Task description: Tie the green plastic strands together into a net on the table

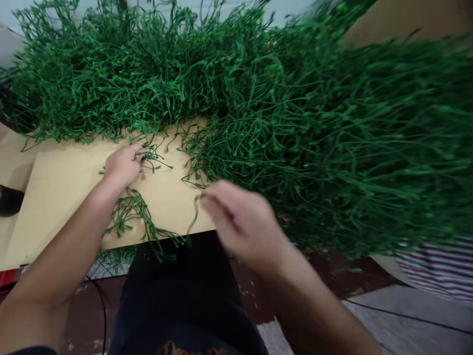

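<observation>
Green plastic-looking stems everywhere, a great heap [229, 93] along the back edge of the table [66, 187] and spilling across its right side! The left hand [123, 163] is out over the middle, curled, by the look of it, around a small sprig [153, 159] whose tips fan out to the right. And the right hand [246, 222], close to the front edge, pinches one dark strand [195, 217] between thumb and finger; that strand's long axis drops down and slightly left from the grip, towards the front edge. So the sprig sits up and to the left of the pinch, with bare table between, and the left hand is nearer. A loose bunch [136, 212] lies just below the left wrist, slanting right until its tips hang over the front edge. Hard to make out: the right hand is blurred (quick work, I'd judge), its palm hides any more stems, and the left fingertips are partly covered.
</observation>
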`<state>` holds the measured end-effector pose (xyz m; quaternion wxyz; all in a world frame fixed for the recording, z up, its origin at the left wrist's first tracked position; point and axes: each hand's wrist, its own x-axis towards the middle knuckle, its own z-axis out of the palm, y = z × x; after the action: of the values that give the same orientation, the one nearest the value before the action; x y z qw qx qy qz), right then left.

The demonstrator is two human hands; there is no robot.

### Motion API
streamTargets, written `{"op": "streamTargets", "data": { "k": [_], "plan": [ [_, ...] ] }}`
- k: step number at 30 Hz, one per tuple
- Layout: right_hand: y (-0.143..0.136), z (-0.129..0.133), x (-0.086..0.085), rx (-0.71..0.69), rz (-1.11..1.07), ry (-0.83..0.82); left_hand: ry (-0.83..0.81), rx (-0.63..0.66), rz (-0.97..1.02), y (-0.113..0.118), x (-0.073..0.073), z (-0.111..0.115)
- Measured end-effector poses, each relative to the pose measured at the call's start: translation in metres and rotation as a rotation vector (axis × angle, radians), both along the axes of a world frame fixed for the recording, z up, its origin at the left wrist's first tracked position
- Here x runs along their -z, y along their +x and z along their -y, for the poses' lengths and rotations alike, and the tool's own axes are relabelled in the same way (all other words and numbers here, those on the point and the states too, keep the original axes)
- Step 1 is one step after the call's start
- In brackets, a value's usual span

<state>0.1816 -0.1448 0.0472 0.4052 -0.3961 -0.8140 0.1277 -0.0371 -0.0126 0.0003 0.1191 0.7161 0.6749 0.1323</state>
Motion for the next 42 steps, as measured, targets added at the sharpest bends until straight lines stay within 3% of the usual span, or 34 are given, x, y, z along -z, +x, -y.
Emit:
{"op": "streamTargets", "data": {
  "k": [4, 6, 8, 10, 13, 16, 19, 30, 36, 39, 42],
  "plan": [
    [0.059, -0.031, -0.004, 0.591, 0.106, 0.185, -0.067, 0.094, 0.271, 0.005, 0.000, 0.011],
    [0.080, -0.038, -0.005, 0.771, 0.234, 0.265, -0.112, 0.115, 0.451, 0.010, -0.002, 0.012],
    [0.083, -0.040, -0.004, 0.841, 0.307, 0.312, -0.159, 0.122, 0.598, 0.014, -0.005, 0.012],
    [0.068, -0.042, 0.002, 0.777, 0.272, 0.325, -0.204, 0.156, 0.677, 0.018, -0.010, 0.014],
    [0.026, -0.054, 0.017, 0.463, 0.132, 0.266, -0.268, 0.234, 0.710, 0.022, -0.015, 0.019],
    [-0.011, -0.074, 0.030, 0.176, 0.051, 0.074, -0.305, 0.279, 0.720, 0.022, -0.016, 0.023],
    [-0.030, -0.088, 0.035, 0.015, 0.017, -0.116, -0.316, 0.296, 0.733, 0.021, -0.013, 0.023],
    [-0.017, -0.090, 0.039, 0.006, -0.101, -0.288, -0.295, 0.315, 0.637, 0.018, -0.009, 0.021],
    [-0.016, -0.079, 0.044, -0.044, -0.156, -0.251, -0.130, 0.298, 0.227, 0.013, -0.004, 0.017],
    [-0.019, -0.064, 0.041, -0.164, -0.132, -0.220, -0.061, 0.298, 0.005, 0.019, -0.006, 0.018],
    [-0.017, -0.040, 0.023, -0.341, -0.139, -0.186, -0.050, 0.252, -0.131, 0.026, -0.007, 0.015]
  ]
}}
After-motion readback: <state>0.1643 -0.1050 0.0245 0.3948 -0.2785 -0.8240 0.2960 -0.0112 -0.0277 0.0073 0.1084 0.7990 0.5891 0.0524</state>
